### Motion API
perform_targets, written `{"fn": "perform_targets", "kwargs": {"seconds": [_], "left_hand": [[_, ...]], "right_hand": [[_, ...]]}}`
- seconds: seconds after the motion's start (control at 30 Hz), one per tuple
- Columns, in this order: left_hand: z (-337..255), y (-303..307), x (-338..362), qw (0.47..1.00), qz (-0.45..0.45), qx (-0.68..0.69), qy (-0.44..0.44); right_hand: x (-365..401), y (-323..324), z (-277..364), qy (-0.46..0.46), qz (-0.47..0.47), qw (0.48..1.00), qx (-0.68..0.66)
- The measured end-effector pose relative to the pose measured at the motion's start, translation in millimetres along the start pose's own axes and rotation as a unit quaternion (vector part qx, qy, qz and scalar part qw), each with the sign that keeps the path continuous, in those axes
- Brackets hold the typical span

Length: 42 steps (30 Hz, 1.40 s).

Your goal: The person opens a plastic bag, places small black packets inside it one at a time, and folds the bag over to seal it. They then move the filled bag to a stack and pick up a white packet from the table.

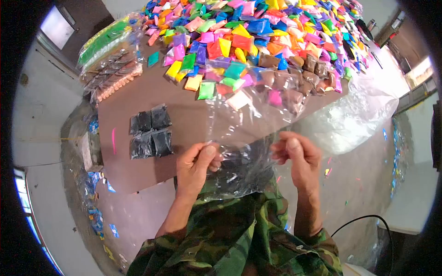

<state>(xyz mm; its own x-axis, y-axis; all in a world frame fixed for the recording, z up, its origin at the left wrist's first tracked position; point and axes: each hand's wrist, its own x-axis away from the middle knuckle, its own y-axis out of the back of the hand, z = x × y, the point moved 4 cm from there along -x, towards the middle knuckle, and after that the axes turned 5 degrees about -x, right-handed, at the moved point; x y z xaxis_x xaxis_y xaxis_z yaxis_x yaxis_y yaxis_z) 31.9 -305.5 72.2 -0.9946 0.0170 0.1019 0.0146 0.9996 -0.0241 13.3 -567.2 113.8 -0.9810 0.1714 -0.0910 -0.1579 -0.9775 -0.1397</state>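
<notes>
A clear plastic bag (244,131) is stretched out in front of my body, its far end overlapping the pile of packets. My left hand (198,161) pinches the bag's left side, thumb against curled fingers. On the opposite side, my right hand (299,156) has its thumb and fingers closed at the bag's edge. Something black (239,161) shows through the lower part of the film; I cannot tell whether it lies inside. Left of the bag, several black packets (151,132) lie in two rows on the brown table (184,122).
Small packets in many colours (258,32) form a big heap at the table's back, with brown packets (315,73) at its right front. Filled clear bags (110,55) are stacked back left. A large clear plastic sack (354,115) hangs at the right edge. Scraps litter the floor.
</notes>
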Motion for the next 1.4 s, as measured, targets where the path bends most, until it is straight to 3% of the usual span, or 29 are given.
{"fn": "perform_targets", "kwargs": {"seconds": [0.1, 0.2, 0.27, 0.33, 0.47, 0.5, 0.6, 0.67, 0.73, 0.77, 0.9, 1.0, 1.17, 1.27, 1.4], "left_hand": [[4.9, 14.8, -12.8, 0.997, -0.039, 0.061, -0.003], [10.0, 23.2, -22.8, 0.991, -0.062, 0.120, 0.000], [23.3, 29.0, -31.2, 0.989, -0.058, 0.136, -0.012], [17.7, 23.7, -34.1, 0.983, -0.044, 0.178, 0.014], [15.4, 20.2, -41.4, 0.974, -0.063, 0.212, 0.045], [14.3, 20.8, -43.5, 0.972, -0.071, 0.219, 0.051], [10.0, 22.0, -47.9, 0.994, -0.012, 0.036, 0.100], [-3.3, 20.7, -42.6, 0.992, -0.042, -0.119, 0.007], [-10.3, 28.9, -34.0, 0.956, -0.056, -0.273, -0.092], [-17.0, 33.6, -28.0, 0.968, -0.065, -0.234, -0.065], [-38.5, 75.7, -19.9, 0.900, -0.168, -0.373, -0.149], [-41.5, 109.2, -25.3, 0.866, -0.185, -0.452, -0.111], [-44.8, 118.0, -33.9, 0.837, -0.096, -0.537, -0.032], [-35.2, 123.3, -38.2, 0.802, -0.050, -0.591, -0.069], [-35.1, 124.9, -43.5, 0.810, 0.004, -0.582, -0.077]], "right_hand": [[8.5, 12.4, 14.0, 0.143, -0.164, 0.971, 0.094], [-0.7, 28.1, 12.3, 0.191, -0.162, 0.931, 0.267], [-8.3, 30.1, -10.3, 0.045, -0.104, 0.984, 0.135], [-13.8, 23.0, -28.1, -0.097, -0.030, 0.995, -0.005], [-22.0, 23.1, -47.7, -0.207, 0.035, 0.977, -0.041], [-26.3, 24.5, -44.0, -0.196, 0.021, 0.979, -0.044], [-39.2, 24.5, -17.6, -0.151, -0.013, 0.988, -0.032], [-47.3, 15.4, 0.1, -0.110, -0.020, 0.994, -0.003], [-53.4, -1.2, 13.1, -0.081, -0.014, 0.996, 0.037], [-56.2, -7.9, 19.4, -0.064, -0.014, 0.996, 0.058], [-59.2, -32.5, 32.6, -0.008, 0.015, 0.980, 0.198], [-66.9, -47.6, 36.6, 0.060, 0.051, 0.964, 0.252], [-74.8, -73.2, 57.7, 0.107, 0.080, 0.955, 0.265], [-74.3, -79.5, 63.6, 0.104, 0.113, 0.947, 0.281], [-72.8, -78.8, 61.7, 0.092, 0.098, 0.949, 0.284]]}}
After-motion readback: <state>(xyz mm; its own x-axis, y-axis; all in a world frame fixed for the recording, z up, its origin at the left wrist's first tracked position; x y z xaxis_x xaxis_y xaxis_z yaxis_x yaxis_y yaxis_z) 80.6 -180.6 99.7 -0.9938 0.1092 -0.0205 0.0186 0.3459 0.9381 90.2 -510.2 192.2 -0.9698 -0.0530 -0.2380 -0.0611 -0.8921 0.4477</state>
